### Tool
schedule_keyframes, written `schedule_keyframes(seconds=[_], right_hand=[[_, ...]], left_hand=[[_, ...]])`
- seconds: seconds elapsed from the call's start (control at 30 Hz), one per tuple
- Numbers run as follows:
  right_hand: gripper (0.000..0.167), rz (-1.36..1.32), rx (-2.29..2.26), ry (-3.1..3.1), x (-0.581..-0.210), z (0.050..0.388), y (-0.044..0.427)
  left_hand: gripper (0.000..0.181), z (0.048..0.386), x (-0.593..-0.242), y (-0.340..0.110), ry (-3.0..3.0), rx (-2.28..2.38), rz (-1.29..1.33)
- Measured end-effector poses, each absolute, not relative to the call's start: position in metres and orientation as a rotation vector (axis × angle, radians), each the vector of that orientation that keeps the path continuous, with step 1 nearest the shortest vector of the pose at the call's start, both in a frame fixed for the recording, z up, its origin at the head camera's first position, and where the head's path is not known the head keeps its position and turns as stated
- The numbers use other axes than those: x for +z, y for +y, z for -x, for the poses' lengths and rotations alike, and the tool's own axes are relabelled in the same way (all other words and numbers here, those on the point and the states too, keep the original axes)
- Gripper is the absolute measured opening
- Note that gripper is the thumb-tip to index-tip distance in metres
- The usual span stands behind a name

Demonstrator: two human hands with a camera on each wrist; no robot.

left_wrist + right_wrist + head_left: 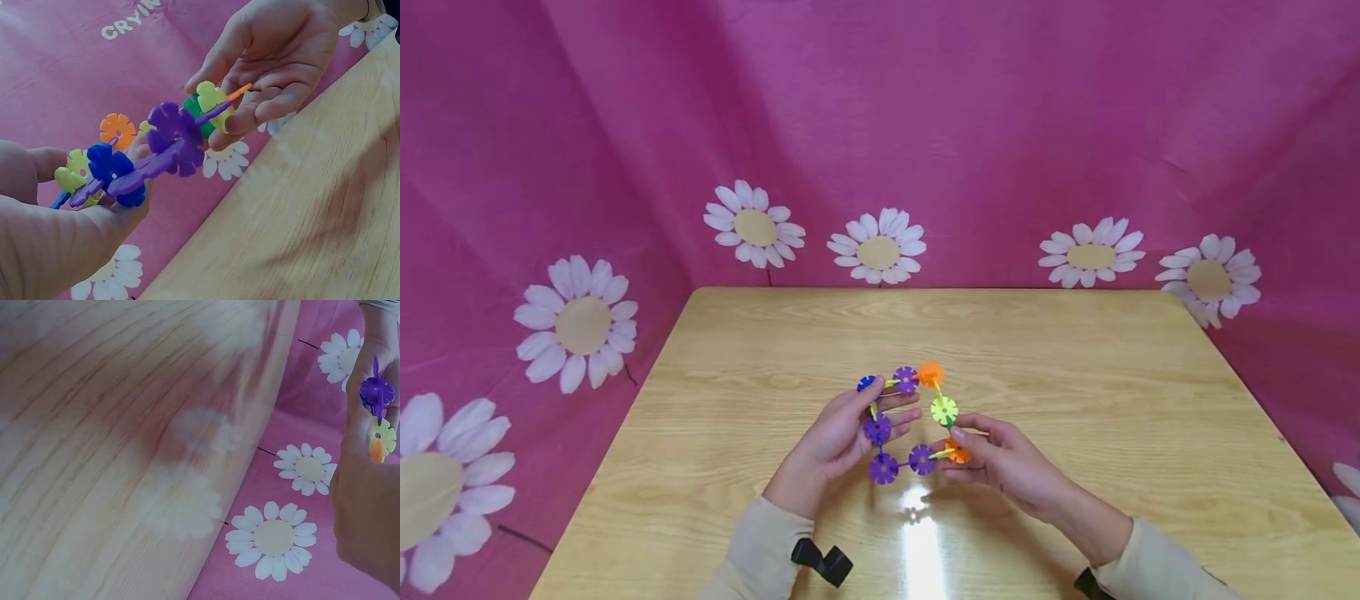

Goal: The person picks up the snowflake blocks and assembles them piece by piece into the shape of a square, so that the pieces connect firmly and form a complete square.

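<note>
A closed loop of interlocking flower-shaped plastic discs (883,468), in purple, blue, orange, yellow and green, is held up above the table by both hands. My left hand (835,433) grips its left side, the thumb over the blue disc (867,383) and the other fingers behind the loop. On the opposite side, my right hand (1018,467) pinches the loop near an orange disc (958,451) and a small green piece. The left wrist view has a purple disc (175,139) close up between the hands. Only part of the loop shows in the right wrist view, beyond my right hand (365,506).
The loop is over a wood-grain table (737,350), with a bright light reflection near its front. Magenta cloth (970,125) printed with white daisies surrounds the back and sides. Each wrist carries a black strap (823,562).
</note>
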State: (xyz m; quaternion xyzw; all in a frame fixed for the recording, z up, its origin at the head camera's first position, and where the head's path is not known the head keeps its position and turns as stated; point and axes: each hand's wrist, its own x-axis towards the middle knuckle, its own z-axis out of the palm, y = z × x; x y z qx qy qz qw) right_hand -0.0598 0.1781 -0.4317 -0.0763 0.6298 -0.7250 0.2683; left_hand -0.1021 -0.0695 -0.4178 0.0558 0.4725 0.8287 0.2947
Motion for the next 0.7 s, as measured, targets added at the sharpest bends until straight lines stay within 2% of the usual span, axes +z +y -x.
schedule_keyframes(seconds=[0.33, 0.6, 0.7], right_hand=[[0.032, 0.247, -1.964, 1.747, -0.43, 0.063, 0.183], [0.056, 0.138, -1.838, 2.098, -0.42, 0.079, 0.169], [0.059, 0.081, -1.828, 2.127, -0.417, 0.086, 0.165]], left_hand=[[0.051, 0.108, -0.425, -0.069, 1.263, 2.249, -0.112], [0.056, 0.109, -0.428, -0.066, 1.288, 2.216, -0.132], [0.057, 0.108, -0.43, -0.065, 1.292, 2.21, -0.115]])
